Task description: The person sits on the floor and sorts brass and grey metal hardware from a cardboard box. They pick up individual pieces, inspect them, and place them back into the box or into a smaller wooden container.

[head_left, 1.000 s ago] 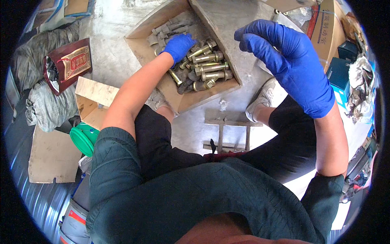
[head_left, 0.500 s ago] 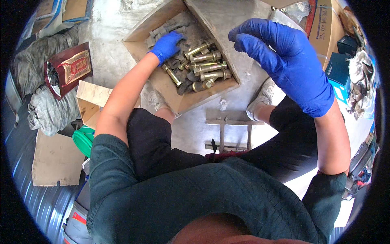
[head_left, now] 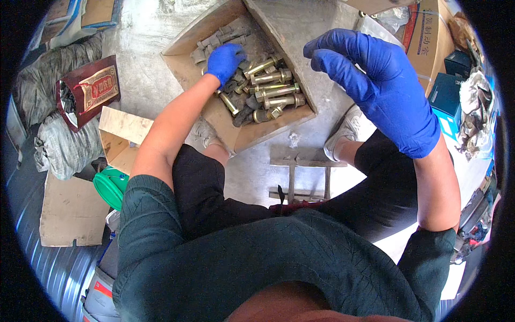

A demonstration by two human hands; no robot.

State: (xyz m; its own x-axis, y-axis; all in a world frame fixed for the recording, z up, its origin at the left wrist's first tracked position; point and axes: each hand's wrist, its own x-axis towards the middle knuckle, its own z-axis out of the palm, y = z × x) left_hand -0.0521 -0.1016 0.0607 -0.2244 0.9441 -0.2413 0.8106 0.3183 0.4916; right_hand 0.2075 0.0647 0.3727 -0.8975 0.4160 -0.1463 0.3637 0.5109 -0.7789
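Observation:
Inside an open cardboard box (head_left: 255,139), my left hand (head_left: 225,61) in a blue glove bends its fingers down among metal parts. What lies under its fingertips is hidden. Right of it lie several brass-coloured bolts (head_left: 271,76) with nuts on them, and one more bolt (head_left: 229,103) is below the wrist. Dull grey bolts (head_left: 220,38) lie at the box's far side, over dark grit. My right hand (head_left: 378,88), also gloved in blue, is raised right of the box. Its fingers are bent, the thumb stands apart with a narrow gap, and nothing shows between them.
On the left are a dark red bag (head_left: 88,91), a small open carton (head_left: 120,134), a green round lid (head_left: 111,187) and grey sacks (head_left: 70,145). A large carton (head_left: 429,40) and teal boxes (head_left: 446,94) stand at right. A metal frame (head_left: 292,177) lies between my feet.
My left hand has shifted a little to the right inside the box, and its fingers have curled more. My right hand has stayed nearly still.

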